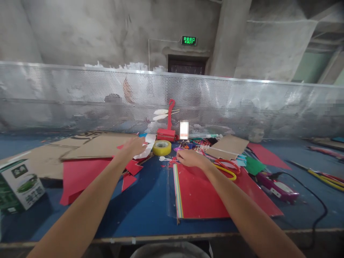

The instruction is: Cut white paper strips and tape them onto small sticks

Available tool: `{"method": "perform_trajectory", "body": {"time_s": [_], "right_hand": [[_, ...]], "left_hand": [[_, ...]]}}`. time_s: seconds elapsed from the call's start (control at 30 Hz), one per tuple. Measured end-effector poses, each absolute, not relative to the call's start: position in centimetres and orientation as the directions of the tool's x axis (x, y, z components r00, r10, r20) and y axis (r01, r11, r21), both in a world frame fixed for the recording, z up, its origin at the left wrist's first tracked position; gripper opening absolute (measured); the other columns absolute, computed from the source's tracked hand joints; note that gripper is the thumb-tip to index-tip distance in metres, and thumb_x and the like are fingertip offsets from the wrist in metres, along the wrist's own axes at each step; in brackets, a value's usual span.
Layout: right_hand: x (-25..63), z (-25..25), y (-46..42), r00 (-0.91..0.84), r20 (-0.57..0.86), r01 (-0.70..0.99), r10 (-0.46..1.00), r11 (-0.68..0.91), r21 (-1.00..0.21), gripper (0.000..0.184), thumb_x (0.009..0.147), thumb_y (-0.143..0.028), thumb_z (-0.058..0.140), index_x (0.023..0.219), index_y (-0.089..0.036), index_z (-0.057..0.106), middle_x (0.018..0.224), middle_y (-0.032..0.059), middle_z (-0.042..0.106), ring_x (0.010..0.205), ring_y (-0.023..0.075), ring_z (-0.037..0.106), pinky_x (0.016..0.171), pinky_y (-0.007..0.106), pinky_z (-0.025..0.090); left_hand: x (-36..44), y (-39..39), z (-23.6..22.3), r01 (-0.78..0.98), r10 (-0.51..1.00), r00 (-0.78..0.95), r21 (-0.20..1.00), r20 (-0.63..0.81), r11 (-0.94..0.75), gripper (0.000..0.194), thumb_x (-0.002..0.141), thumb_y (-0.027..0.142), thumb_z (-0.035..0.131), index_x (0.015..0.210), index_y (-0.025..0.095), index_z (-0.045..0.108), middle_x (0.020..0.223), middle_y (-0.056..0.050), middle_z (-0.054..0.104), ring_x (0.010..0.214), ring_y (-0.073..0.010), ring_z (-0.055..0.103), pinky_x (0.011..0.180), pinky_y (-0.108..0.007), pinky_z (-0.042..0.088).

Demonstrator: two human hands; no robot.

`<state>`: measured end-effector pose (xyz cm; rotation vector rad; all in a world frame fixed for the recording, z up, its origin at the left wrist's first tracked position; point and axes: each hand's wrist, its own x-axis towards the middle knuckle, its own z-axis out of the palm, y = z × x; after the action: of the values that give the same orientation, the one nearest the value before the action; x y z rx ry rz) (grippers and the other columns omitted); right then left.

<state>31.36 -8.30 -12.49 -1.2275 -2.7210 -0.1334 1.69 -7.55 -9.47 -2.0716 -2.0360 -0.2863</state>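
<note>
My left hand reaches over the right edge of the brown cardboard, its fingers stretched toward a white paper cutout and small red scraps. Whether the fingertips touch the paper is hard to see. Right of it stands a roll of yellow tape. My right hand is closed at the top edge of a stack of coloured paper with a red sheet uppermost. Its fingers are curled in, and anything between them is hidden. Red and yellow scissors lie on the stack, beyond my right wrist.
Brown cardboard and red paper lie left, beside a green-white carton. A red paper shape leans against the perforated metal screen. A purple device with a black cord and more scissors lie right.
</note>
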Motion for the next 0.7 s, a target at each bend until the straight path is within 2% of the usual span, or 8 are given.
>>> {"method": "perform_trajectory", "body": {"time_s": [0.17,0.27,0.4,0.5,0.6,0.7], "right_hand": [[32.0,-12.2,-8.1,-0.564,0.209,0.823,0.799,0.566,0.054,0.028,0.097,-0.031,0.035,0.097,-0.019,0.060,0.098,0.0107,0.068,0.081,0.0204,0.064,0.061,0.026,0.033],[32.3,-12.0,-7.9,-0.530,0.199,0.845,0.824,0.533,0.041,0.033,0.097,-0.039,0.037,0.092,-0.019,0.062,0.094,0.0106,0.069,0.081,0.0215,0.065,0.062,0.026,0.034],[32.4,-11.7,-7.7,-0.515,0.120,0.854,0.849,0.520,-0.011,0.029,0.084,-0.049,0.060,0.079,-0.021,0.065,0.082,0.0064,0.070,0.077,0.0212,0.065,0.059,0.024,0.034],[32.5,-11.6,-7.5,-0.472,0.105,0.879,0.876,0.476,-0.021,0.033,0.074,-0.054,0.068,0.075,-0.021,0.067,0.079,0.0065,0.069,0.075,0.0216,0.065,0.059,0.024,0.035],[32.6,-11.7,-7.4,-0.469,0.162,0.877,0.868,0.480,-0.035,0.035,0.082,-0.054,0.060,0.079,-0.020,0.068,0.082,0.0079,0.069,0.076,0.0213,0.065,0.062,0.025,0.036],[32.7,-11.8,-7.2,-0.488,0.205,0.859,0.849,0.508,-0.059,0.032,0.093,-0.039,0.046,0.081,-0.019,0.068,0.088,0.0094,0.069,0.081,0.0208,0.064,0.067,0.025,0.038]], "left_hand": [[-0.4,-7.2,-10.7,0.991,0.968,-0.132,0.037,0.215,0.127,0.058,0.080,0.053,0.052,0.124,0.016,0.056,0.123,-0.023,0.059,0.113,-0.0391,0.055,0.090,-0.048,0.042],[-0.9,-7.2,-10.8,0.982,0.968,-0.178,0.096,0.177,0.163,0.063,0.073,0.052,0.060,0.124,0.016,0.057,0.122,-0.024,0.060,0.112,-0.0416,0.055,0.089,-0.049,0.042],[-0.9,-7.1,-10.5,0.980,0.960,-0.168,0.146,0.222,0.138,0.062,0.065,0.038,0.071,0.123,0.023,0.057,0.114,-0.015,0.066,0.111,-0.0363,0.057,0.087,-0.040,0.044],[-1.0,-7.0,-10.1,0.980,0.969,-0.123,0.181,0.215,0.084,0.062,0.061,0.025,0.072,0.121,0.020,0.057,0.106,-0.012,0.069,0.101,-0.0321,0.062,0.080,-0.032,0.045],[-1.0,-7.0,-9.6,0.972,0.971,-0.083,0.232,0.223,0.030,0.053,0.063,0.017,0.070,0.114,0.013,0.057,0.101,-0.012,0.069,0.093,-0.0281,0.063,0.076,-0.030,0.045],[-0.5,-7.3,-8.9,0.961,0.950,-0.083,0.276,0.300,-0.004,0.048,0.071,0.019,0.063,0.118,0.014,0.052,0.107,-0.012,0.066,0.096,-0.0249,0.061,0.080,-0.031,0.045]]}}
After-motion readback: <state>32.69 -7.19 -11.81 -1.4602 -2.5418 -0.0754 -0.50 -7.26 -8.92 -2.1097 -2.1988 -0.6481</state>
